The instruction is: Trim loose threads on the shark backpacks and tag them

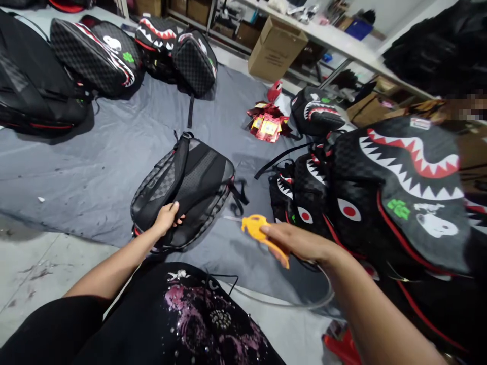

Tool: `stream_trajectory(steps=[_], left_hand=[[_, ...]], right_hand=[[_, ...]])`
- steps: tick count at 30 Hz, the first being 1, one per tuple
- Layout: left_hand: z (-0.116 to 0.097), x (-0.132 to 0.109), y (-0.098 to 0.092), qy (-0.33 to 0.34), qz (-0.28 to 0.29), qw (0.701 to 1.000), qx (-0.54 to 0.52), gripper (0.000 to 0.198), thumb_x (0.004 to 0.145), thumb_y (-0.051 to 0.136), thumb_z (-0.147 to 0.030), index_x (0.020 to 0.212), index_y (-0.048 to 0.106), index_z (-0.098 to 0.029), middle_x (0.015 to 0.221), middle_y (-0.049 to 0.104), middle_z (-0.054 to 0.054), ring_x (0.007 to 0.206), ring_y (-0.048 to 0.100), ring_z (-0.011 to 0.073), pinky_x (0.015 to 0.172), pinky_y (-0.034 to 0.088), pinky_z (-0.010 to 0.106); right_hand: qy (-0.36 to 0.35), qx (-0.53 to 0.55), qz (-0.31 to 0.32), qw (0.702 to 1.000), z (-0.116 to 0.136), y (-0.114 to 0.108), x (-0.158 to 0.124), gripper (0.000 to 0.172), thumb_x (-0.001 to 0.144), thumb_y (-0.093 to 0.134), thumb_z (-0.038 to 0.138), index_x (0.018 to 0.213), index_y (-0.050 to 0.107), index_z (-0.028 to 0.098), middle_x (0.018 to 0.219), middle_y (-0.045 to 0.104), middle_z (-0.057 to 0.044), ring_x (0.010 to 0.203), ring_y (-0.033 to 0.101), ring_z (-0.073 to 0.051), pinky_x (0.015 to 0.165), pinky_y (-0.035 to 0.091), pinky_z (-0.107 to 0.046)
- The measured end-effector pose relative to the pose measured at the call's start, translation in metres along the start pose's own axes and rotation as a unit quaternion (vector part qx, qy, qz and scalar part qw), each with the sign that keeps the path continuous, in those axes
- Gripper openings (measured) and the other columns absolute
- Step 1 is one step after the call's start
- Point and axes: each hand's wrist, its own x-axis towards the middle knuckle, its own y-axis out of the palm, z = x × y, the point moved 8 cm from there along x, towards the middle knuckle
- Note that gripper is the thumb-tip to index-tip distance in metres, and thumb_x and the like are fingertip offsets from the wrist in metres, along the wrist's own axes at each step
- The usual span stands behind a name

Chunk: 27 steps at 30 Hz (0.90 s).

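Observation:
A black and grey checked backpack (pixel 201 177) lies with its strap side up on the grey sheet. My left hand (pixel 166 219) is closed on one of its shoulder straps near the lower end. My right hand (pixel 289 241) grips an orange air blow gun (pixel 254 226), its thin nozzle pointing left toward the backpack's side, a short gap from it. From the gun a clear hose (pixel 281 305) curves down and back to the left. The fingers wrapped under the gun's handle are partly hidden.
Upright shark-mouth backpacks (pixel 418 167) crowd the right side, close to my right arm. More backpacks (pixel 102 58) stand at the far left. Red and yellow packets (pixel 268 124) lie in a pile on the grey sheet (pixel 110 147). Behind are a cardboard box (pixel 277 48) and shelving.

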Motion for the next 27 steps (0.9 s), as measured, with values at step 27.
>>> stream_trajectory(steps=[27], left_hand=[[0.039, -0.003, -0.095, -0.204, -0.106, 0.897, -0.377, 0.029, 0.095, 0.049, -0.032, 0.07, 0.051, -0.017, 0.056, 0.051, -0.001, 0.051, 0.053, 0.0118, 0.057, 0.05, 0.024]], right_hand=[[0.051, -0.274, -0.17, 0.945, -0.027, 0.171, 0.055, 0.04, 0.1, 0.035, 0.041, 0.121, 0.061, 0.019, 0.092, 0.072, -0.012, 0.079, 0.07, -0.02, 0.067, 0.046, -0.026]])
